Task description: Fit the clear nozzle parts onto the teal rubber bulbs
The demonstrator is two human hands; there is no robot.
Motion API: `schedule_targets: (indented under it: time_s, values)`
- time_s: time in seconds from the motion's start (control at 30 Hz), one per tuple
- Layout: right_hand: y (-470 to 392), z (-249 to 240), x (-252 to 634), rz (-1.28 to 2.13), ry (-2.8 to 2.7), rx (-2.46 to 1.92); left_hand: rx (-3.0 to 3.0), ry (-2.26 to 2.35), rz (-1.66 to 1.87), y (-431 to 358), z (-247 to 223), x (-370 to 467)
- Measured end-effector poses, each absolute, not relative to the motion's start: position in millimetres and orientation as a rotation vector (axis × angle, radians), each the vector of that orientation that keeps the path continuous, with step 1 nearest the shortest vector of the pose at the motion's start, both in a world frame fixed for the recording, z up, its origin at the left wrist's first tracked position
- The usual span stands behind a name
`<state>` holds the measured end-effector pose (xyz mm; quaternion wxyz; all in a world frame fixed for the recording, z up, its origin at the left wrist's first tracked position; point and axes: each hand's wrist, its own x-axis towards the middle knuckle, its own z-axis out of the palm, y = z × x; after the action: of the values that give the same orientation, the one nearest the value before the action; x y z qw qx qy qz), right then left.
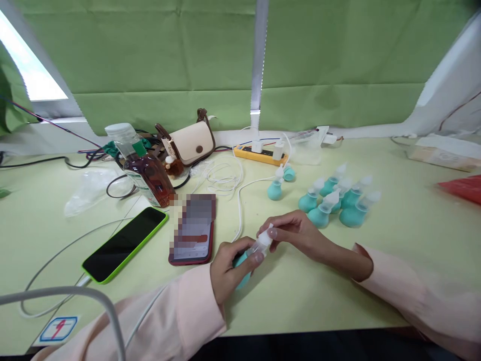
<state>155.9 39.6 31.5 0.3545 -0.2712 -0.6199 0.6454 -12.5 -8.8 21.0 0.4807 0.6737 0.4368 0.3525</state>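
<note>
Teal squeeze bottle (258,245) is sitting in the two hands, just above the near middle of the table (300,306). Its long axis is running aslant: rounded teal base facing near and left, white tapered nozzle (265,237) pointing far and right.

Left hand (227,268) is gripping the body, fingers closing around the far side, thumb pressing along the clear neck. Right hand (295,233) is pinching the nozzle between thumb and forefinger; the other fingers are curling behind, partly hidden. How firmly they are pressing, I cannot tell.

Materials: the base is showing a matte, opaque teal, bulb-shaped; the neck is looking clear and smooth, the nozzle white and cone-like. Pale pink cloth sleeves (201,301) are covering both forearms.

To the right, beyond the right hand, a cluster of similar bottles (318,217) is standing close together, nozzles leaning far and right. One lone bottle (274,190) is standing left of them, a loose teal piece (289,174) lying just beside it.

Left of the hands, a red-cased phone (195,253) is lying flat; farther left, a green-cased phone (124,245) is lying with a dark, glossy screen. Behind them a transparent bottle (148,178) is holding amber-brown liquid.
</note>
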Motion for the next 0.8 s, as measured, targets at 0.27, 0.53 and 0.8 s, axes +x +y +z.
schedule_targets:
  time_s: [0.27,0.53,0.8]
  values:
    - [33,27,157,1.354,-1.715,-0.815,1.581,1.083,0.849,-9,18,-11]
    - [32,16,155,1.231,-1.705,-0.754,1.327,1.004,0.811,-9,17,-11]
    - [36,19,157,1.335,-1.763,-0.559,0.961,0.734,0.769,-3,12,-11]
